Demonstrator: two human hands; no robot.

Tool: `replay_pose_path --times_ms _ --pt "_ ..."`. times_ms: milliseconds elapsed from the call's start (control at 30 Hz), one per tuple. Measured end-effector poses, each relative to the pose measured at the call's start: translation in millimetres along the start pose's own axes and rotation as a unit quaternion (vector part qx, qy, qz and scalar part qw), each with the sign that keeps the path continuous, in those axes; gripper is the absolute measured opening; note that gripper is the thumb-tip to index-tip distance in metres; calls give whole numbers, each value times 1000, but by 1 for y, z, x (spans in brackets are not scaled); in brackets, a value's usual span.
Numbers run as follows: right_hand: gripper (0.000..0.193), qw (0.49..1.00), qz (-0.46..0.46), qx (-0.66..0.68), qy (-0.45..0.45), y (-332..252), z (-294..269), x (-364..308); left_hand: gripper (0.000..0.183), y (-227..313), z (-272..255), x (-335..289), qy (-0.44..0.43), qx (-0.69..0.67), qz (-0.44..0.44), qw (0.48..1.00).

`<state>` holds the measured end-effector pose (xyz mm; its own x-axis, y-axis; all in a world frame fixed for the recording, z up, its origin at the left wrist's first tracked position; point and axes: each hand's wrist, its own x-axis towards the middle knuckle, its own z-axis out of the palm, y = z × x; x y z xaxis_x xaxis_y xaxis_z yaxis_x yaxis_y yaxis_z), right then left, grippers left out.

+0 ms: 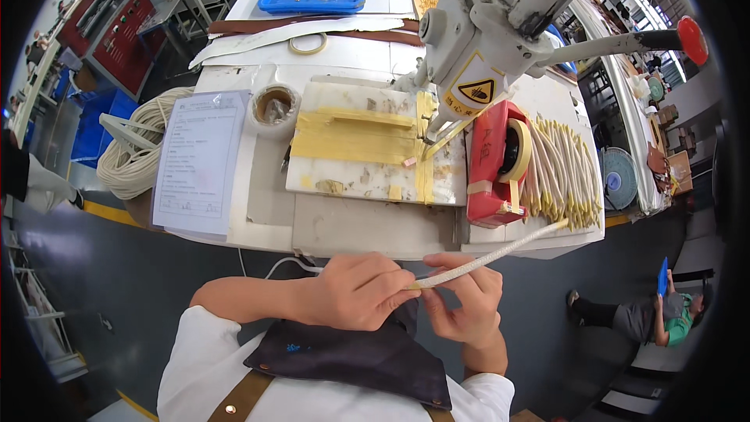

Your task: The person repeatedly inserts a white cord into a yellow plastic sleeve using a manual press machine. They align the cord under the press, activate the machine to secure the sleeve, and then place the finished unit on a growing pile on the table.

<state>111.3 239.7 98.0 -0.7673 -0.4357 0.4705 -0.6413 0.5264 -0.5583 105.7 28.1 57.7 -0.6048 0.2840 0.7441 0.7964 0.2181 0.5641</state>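
A short length of white braided rope (500, 254) with yellow tape on its ends slants up to the right, in front of the bench. My left hand (355, 293) is closed, pinching the rope's near end by the yellow tape. Beside it, the fingers and thumb of my right hand (469, 305) curl around the rope close to that end. The rope's far end reaches the front of a row of similar cut ropes (562, 172) with yellow ends, lying at the right of the bench. Next to them stands a red tape dispenser (486, 133) with a yellow roll.
A grey lever press (473, 39) with a red-knobbed handle (691, 41) rises over a white board (328, 176) with yellow tape. On its left are a clear tape roll (262, 121), a paper sheet (199, 160) and coiled rope (133, 164). Another person (672, 316) stands at right.
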Motion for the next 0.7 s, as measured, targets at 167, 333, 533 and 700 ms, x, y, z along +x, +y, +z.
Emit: replay_pose_path --times_ms 167,333,533,700 --pt "16 996 6 73 41 11 11 -6 21 5 -2 -3 -14 10 6 1000" --pt "15 976 11 199 84 25 26 -14 19 13 -3 -6 -106 -259 -212 936" --pt "19 956 0 284 77 30 31 -21 24 1 -11 0 -272 -556 -510 597" --pt "42 951 43 304 32 32 32 -27 25 -10 13 -27 -249 -690 -568 373"
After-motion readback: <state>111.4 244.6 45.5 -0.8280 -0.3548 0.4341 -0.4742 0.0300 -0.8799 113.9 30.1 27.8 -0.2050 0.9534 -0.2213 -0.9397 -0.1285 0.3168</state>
